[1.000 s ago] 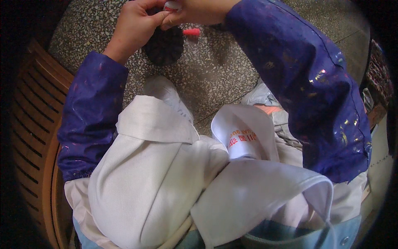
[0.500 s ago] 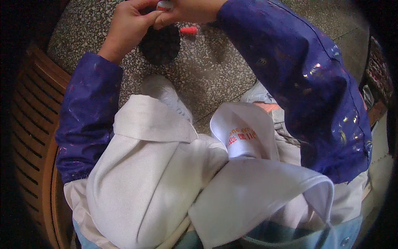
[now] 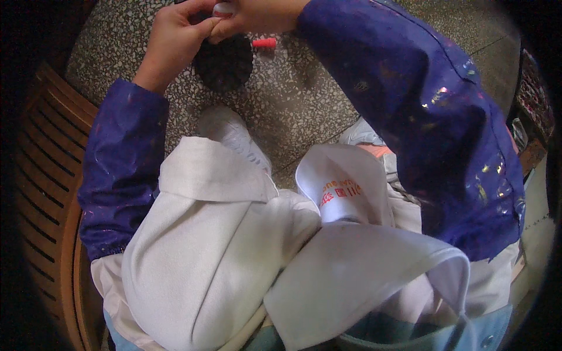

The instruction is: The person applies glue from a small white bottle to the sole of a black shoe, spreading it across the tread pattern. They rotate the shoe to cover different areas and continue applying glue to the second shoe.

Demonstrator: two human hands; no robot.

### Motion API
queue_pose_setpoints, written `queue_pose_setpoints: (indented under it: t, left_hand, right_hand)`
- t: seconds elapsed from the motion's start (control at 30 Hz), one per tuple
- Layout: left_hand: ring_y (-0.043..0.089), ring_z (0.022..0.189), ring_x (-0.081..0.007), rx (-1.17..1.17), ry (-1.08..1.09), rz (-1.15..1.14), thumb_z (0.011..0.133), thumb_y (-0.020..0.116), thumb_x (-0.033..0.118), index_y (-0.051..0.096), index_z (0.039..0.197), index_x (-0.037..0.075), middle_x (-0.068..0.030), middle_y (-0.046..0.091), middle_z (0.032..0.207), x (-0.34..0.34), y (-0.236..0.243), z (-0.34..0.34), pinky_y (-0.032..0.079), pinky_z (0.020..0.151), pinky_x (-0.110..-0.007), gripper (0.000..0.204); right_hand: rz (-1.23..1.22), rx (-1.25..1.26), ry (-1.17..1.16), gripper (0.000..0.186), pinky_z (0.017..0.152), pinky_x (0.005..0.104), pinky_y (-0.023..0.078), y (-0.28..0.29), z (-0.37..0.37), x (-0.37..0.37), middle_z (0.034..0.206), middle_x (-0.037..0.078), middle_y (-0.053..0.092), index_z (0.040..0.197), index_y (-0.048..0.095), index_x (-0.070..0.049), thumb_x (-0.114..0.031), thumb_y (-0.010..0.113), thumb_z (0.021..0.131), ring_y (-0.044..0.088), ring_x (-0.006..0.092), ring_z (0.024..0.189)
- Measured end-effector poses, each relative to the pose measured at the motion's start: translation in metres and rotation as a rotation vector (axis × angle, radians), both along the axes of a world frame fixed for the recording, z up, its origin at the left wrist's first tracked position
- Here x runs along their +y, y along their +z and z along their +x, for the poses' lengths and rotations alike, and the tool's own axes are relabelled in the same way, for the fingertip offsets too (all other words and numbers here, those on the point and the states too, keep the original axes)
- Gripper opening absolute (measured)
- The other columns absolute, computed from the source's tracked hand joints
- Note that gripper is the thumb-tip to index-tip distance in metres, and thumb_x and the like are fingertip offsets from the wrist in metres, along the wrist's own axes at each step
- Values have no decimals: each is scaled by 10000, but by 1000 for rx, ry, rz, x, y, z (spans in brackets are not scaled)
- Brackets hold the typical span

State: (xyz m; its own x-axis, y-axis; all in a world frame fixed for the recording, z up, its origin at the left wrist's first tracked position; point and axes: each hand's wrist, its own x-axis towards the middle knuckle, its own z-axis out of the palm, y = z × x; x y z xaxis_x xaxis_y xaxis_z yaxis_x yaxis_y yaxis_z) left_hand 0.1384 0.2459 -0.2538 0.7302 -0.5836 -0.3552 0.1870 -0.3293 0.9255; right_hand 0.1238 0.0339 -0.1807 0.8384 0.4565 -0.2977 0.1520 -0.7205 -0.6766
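Observation:
My left hand (image 3: 175, 41) and my right hand (image 3: 257, 14) meet at the top edge of the head view. Both pinch a small white object (image 3: 223, 8), which the frame edge mostly cuts off. Just below the fingers is a dark round textured object (image 3: 222, 65); I cannot tell whether it hangs from my hands or lies on the floor. A small red cap-like piece (image 3: 264, 42) lies on the speckled floor (image 3: 304, 99) beside it. Both arms wear shiny blue sleeves.
White cloth (image 3: 205, 245) covers my lap. A white cap with orange print (image 3: 342, 187) rests on it, and a white shoe (image 3: 231, 131) shows below the hands. A wooden slatted seat (image 3: 47, 193) curves along the left.
Both hands have shifted slightly up and left toward the frame's top edge, still pinched together on the small object. The cloth, cap and shoe stay put.

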Motion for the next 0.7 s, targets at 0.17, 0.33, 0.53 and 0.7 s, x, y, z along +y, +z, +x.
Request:
queue_pose_setpoints:
  t: [0.17,0.33,0.53,0.7]
  left_hand:
    - [623,867,-103,2,-2,14,861,619,56,625,1115,-16,-49,670,981,2,2,1,498,767,-229,264]
    - [616,868,-100,-12,12,-61,864,620,66,623,1108,-11,-45,665,983,1,-2,4,493,768,-230,256]
    - [614,871,-99,69,-84,-63,848,646,70,608,1105,3,-41,660,971,-3,13,15,494,774,-237,268]
    - [589,819,-76,-116,14,-22,800,694,46,577,990,37,-15,628,891,-16,35,7,479,744,-220,224]
  right_hand:
    - [-35,-8,16,403,664,460,496,-2,2,2,738,190,635,751,650,-27,-416,736,687,625,379,748]
    - [-6,3,-4,409,677,461,492,-6,3,1,757,210,631,782,638,-9,-403,727,719,621,389,768]
    - [112,77,-33,451,717,452,489,1,1,-6,868,229,638,963,613,-31,-392,738,723,629,377,850]
    - [206,-93,-184,390,694,406,515,-25,-17,3,846,191,661,965,631,-14,-357,683,788,650,352,801]
